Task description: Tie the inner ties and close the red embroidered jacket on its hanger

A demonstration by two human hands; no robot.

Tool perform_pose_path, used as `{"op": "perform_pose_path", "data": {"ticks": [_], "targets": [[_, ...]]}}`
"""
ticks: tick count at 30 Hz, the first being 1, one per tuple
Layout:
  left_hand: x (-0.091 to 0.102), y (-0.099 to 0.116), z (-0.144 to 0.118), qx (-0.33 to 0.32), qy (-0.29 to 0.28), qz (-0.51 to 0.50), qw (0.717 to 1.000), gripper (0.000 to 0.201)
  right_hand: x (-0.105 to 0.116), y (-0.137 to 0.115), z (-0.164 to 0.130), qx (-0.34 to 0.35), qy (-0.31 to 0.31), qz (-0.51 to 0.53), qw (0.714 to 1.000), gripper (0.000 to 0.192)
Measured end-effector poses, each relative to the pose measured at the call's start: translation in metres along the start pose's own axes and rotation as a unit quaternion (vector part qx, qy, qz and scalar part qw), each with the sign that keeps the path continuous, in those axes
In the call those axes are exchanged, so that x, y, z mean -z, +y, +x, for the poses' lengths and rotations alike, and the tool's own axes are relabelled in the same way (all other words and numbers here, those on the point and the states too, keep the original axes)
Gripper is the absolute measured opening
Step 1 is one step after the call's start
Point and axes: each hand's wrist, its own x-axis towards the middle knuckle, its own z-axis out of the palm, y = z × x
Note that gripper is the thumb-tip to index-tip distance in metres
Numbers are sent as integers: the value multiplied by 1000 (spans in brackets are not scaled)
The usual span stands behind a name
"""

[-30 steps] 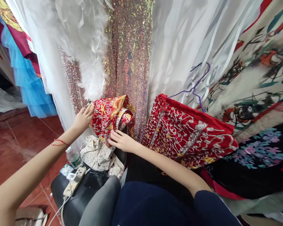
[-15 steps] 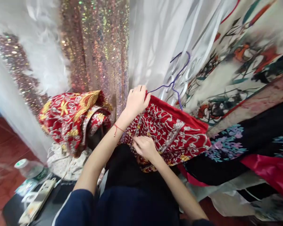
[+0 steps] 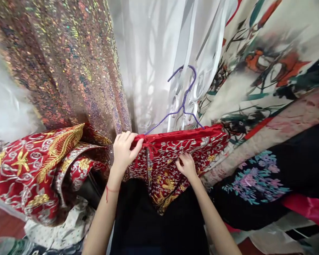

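Observation:
A red embroidered garment with silver and gold stitching hangs on a purple hanger in front of me. My left hand grips its top left corner by a red tie. My right hand pinches the embroidered fabric lower down, near the middle. A second red and gold embroidered garment lies bunched to the left, apart from both hands.
Hanging clothes fill the background: a sequined dress, white sheer fabric, a painted floral robe and a black floral garment to the right. A white dotted bag lies at lower left. Black cloth covers my lap.
Both hands left the bunched garment on the left and moved right to the hanger garment. My left hand now grips its top corner, and the garment is lifted and flatter.

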Motion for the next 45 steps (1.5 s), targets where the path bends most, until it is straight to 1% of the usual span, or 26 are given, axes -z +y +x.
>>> {"op": "perform_pose_path", "data": {"ticks": [3,4,6,8,9,10,11,12,13,15,17,20,21,22,24,26,29,32,36,38,40,45], "targets": [[19,29,-12,11,12,1,1000,26,0,-3,0,-57,-9,-15,998,17],[22,35,-12,15,12,-1,1000,27,4,-6,-1,-73,-15,-20,997,17],[26,42,-10,21,8,-12,1000,26,20,-20,0,-100,-31,-30,994,16],[26,43,-7,30,-1,-24,999,25,43,-47,6,-120,-61,-13,991,17],[27,42,-5,37,-5,-28,999,24,56,-65,11,-137,-101,36,985,20],[27,41,-5,45,-10,-32,998,24,69,-85,17,-140,-134,109,975,22],[28,41,-5,53,-14,-34,998,23,81,-105,24,-133,-147,186,962,25],[29,41,-5,59,-18,-37,997,22,91,-124,32,-124,-141,242,952,26],[30,41,-6,64,-21,-40,997,22,97,-142,39,-129,-99,263,951,26],[32,43,-8,70,-27,-45,996,21,102,-169,50,-127,-25,249,960,29],[32,45,-9,73,-31,-45,996,21,98,-182,55,-132,27,215,967,31],[29,48,-10,70,-28,-37,996,23,88,-183,50,-168,75,191,964,21],[28,48,-9,69,-24,-35,997,24,85,-180,46,-181,78,199,960,18],[26,48,-9,70,-19,-32,997,25,84,-177,43,-189,73,216,955,18],[22,48,-8,79,-9,-25,997,27,85,-172,36,-187,47,249,949,26],[20,48,-8,89,-3,-21,996,26,87,-169,31,-176,31,255,950,34],[18,49,-8,100,-5,-20,995,24,89,-167,29,-185,49,221,956,45],[17,49,-8,101,-10,-19,995,24,88,-165,28,-207,65,199,956,57],[15,47,-8,96,-3,-22,995,20,86,-163,25,-227,70,216,947,70],[13,47,-8,92,0,-22,995,19,86,-162,21,-220,63,223,948,72],[12,46,-8,90,-2,-22,996,19,86,-159,15,-208,49,210,954,73],[9,44,-8,85,3,-25,996,18,89,-154,0,-176,22,176,968,69]]}}
